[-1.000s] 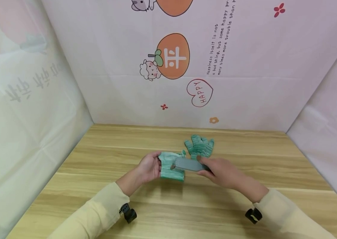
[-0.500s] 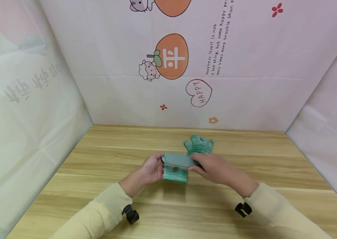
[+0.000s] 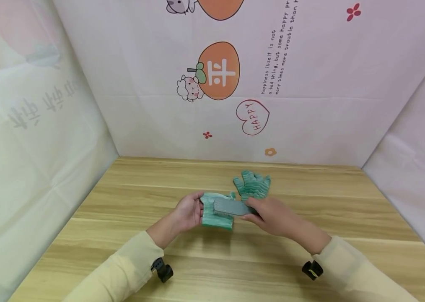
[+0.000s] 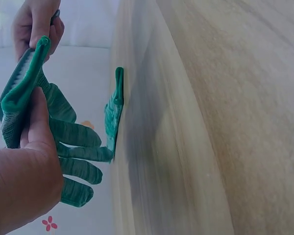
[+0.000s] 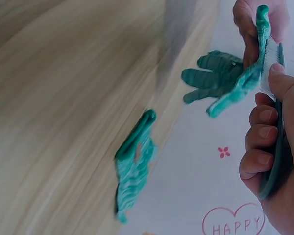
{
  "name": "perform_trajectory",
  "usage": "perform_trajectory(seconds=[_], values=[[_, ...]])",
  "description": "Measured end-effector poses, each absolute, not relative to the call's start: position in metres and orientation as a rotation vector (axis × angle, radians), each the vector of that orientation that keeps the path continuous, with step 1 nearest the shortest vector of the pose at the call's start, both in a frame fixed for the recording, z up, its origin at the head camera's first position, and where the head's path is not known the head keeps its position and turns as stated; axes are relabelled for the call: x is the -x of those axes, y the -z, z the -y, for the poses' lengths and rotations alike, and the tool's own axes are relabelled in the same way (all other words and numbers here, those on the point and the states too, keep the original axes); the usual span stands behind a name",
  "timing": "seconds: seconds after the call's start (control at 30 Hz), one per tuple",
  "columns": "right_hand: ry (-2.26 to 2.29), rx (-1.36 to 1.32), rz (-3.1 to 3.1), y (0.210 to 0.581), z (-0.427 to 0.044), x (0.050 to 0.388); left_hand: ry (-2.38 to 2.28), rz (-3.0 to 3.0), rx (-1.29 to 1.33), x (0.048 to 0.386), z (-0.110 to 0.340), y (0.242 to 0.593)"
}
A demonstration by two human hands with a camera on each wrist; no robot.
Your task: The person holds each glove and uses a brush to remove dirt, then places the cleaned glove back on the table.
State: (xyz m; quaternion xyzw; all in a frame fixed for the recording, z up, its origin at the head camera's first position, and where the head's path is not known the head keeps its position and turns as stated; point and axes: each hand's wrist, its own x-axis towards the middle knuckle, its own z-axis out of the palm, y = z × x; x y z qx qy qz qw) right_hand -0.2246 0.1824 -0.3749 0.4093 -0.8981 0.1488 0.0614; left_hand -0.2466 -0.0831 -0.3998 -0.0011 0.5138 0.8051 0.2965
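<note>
My left hand (image 3: 187, 212) holds a green striped knit glove (image 3: 212, 221) above the table, its thumb along the glove's edge. The glove's fingers (image 4: 76, 169) hang down below the hand in the left wrist view. My right hand (image 3: 274, 216) grips a grey-green brush (image 3: 231, 207) by its handle. White bristles (image 5: 269, 68) face the held glove and touch its surface in the right wrist view. A second, matching glove (image 3: 254, 184) lies on the table just beyond the right hand, fingers pointing away from me.
The wood-grain table (image 3: 152, 180) ends at a white printed cloth wall (image 3: 159, 126). Cloth walls also stand at the left (image 3: 65, 167) and right (image 3: 416, 167). A small black device (image 3: 163, 270) is strapped at each wrist.
The brush went left to the held glove's upper edge, then came back right and down. It now covers a brown spot seen earlier. The held glove shifted slightly right and back; the second glove stayed.
</note>
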Motion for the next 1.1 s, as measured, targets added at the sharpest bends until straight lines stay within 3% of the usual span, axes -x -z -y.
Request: perform_trajectory(seconds=[0.4,0.83,1.1], values=[[-0.476,-1.159,2.752,0.375,-0.205,0.22,-2.14,-1.352,-0.027,0.246,0.085,0.398],[-0.374,-1.259,2.666,0.37,-0.173,0.227,-2.149,-1.318,-0.044,0.243,0.078,0.398],[-0.399,-1.266,2.63,0.377,-0.181,0.226,-2.154,-1.34,-0.053,0.242,0.084,0.398]])
